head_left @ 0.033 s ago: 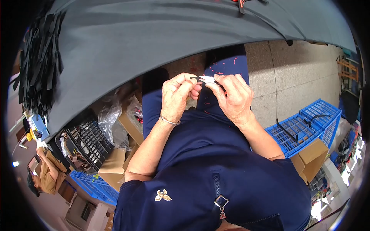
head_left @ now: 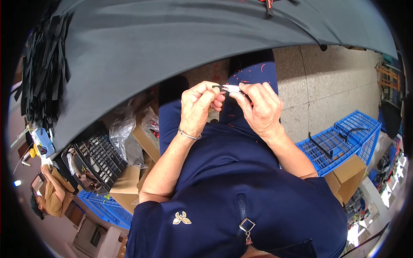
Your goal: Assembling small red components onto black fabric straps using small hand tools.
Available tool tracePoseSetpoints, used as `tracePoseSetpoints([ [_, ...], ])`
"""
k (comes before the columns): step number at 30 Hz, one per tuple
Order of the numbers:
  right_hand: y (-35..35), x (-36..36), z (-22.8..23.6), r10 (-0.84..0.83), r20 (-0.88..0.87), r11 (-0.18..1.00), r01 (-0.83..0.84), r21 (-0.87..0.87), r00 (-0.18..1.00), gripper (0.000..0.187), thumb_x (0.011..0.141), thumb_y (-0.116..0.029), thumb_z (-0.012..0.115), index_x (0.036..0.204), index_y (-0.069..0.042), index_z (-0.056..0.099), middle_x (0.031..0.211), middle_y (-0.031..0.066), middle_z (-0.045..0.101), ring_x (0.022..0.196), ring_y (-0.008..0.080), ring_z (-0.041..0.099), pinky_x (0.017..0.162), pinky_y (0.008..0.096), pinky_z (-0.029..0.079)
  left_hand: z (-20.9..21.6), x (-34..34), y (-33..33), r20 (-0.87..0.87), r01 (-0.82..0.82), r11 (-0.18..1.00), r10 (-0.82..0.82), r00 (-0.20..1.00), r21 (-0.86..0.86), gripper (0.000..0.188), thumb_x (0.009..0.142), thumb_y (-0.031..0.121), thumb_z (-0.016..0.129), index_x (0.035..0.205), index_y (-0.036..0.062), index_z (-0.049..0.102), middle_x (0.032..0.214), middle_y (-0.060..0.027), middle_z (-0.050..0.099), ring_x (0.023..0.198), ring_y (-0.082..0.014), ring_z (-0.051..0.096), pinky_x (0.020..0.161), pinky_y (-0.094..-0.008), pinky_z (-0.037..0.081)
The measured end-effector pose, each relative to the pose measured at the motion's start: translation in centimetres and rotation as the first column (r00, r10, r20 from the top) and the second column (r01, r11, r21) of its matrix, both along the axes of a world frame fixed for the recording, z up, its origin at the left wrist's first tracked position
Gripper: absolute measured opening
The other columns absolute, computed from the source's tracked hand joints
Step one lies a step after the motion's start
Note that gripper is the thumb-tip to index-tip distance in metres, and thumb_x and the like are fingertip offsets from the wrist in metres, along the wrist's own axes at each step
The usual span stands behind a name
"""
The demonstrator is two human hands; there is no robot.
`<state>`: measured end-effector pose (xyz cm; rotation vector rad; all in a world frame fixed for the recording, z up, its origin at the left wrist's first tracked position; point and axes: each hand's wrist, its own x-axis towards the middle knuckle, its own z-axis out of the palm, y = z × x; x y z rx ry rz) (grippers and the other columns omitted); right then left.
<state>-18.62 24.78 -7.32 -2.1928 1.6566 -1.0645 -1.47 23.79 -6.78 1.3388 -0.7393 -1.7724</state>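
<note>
Above my lap, my left hand (head_left: 200, 105) is closed, pinching the end of a short black fabric strip (head_left: 218, 87) between thumb and fingertips. My right hand (head_left: 260, 105) is closed around a small, pale, pointed tool that looks like thread snips (head_left: 232, 88). Its tip meets the strip between my two hands. Most of its handle is hidden by my right fingers. Bits of red thread (head_left: 244, 81) lie scattered on my dark blue trousers below.
A grey cloth-covered table (head_left: 172, 38) spans the far side, with a bundle of black strips (head_left: 45, 73) hanging at its left. Cardboard boxes (head_left: 127, 182), a black crate (head_left: 101, 159) and blue crates (head_left: 329, 148) stand around me. A person (head_left: 56, 189) is at far left.
</note>
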Motion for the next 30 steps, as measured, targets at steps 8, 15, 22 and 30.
tracePoseSetpoints([
  [8, -0.2, 0.0, -0.4, -0.013, -0.045, 0.999, 0.011, -0.045, 0.999, 0.018, 0.070, -0.015, 0.076, 0.082, -0.008, 0.063, 0.067, 0.0016, 0.056, 0.057, 0.0186, 0.051, 0.050, 0.0290, 0.042, -0.1, -0.2, -0.2, -0.032, 0.001, 0.999, 0.000, 0.999, 0.039, 0.018, 0.090, 0.012, 0.055, 0.088, -0.0026, 0.065, 0.073, -0.0059, 0.064, 0.059, -0.0079, 0.057, 0.056, -0.0226, 0.050],
  [15, -0.2, -0.2, -1.1, -0.008, 0.017, 1.000, 0.007, 0.004, 1.000, 0.018, 0.072, -0.016, 0.076, 0.082, -0.007, 0.064, 0.066, 0.0026, 0.057, 0.057, 0.0200, 0.052, 0.050, 0.0298, 0.043, 0.0, -0.4, -0.2, 0.008, -0.016, 1.000, 0.016, 1.000, 0.018, 0.019, 0.090, 0.013, 0.055, 0.088, -0.0030, 0.065, 0.072, -0.0060, 0.064, 0.059, -0.0076, 0.057, 0.056, -0.0218, 0.049],
  [22, -0.6, 0.7, -1.2, -0.303, 0.579, 0.871, -0.026, 0.491, 0.757, 0.013, 0.082, -0.011, 0.072, 0.088, -0.003, 0.063, 0.072, 0.0038, 0.063, 0.066, 0.0086, 0.058, 0.058, 0.0222, 0.046, -0.6, 0.4, -0.9, 0.029, 0.030, 0.997, -0.032, 0.999, 0.066, 0.018, 0.088, 0.012, 0.055, 0.087, -0.0027, 0.065, 0.072, -0.0057, 0.063, 0.058, -0.0077, 0.055, 0.054, -0.0218, 0.047],
  [30, -1.8, 1.4, -2.2, -0.287, 0.541, 0.873, -0.016, 0.488, 0.791, 0.028, 0.079, -0.011, 0.077, 0.099, -0.002, 0.061, 0.088, 0.0015, 0.064, 0.077, 0.0071, 0.059, 0.073, 0.0222, 0.049, -4.9, 10.2, 2.7, 0.301, -0.258, 0.966, 0.237, 0.924, 0.031, 0.017, 0.087, 0.012, 0.056, 0.086, -0.0010, 0.067, 0.070, -0.0054, 0.064, 0.057, -0.0086, 0.056, 0.053, -0.0223, 0.048],
])
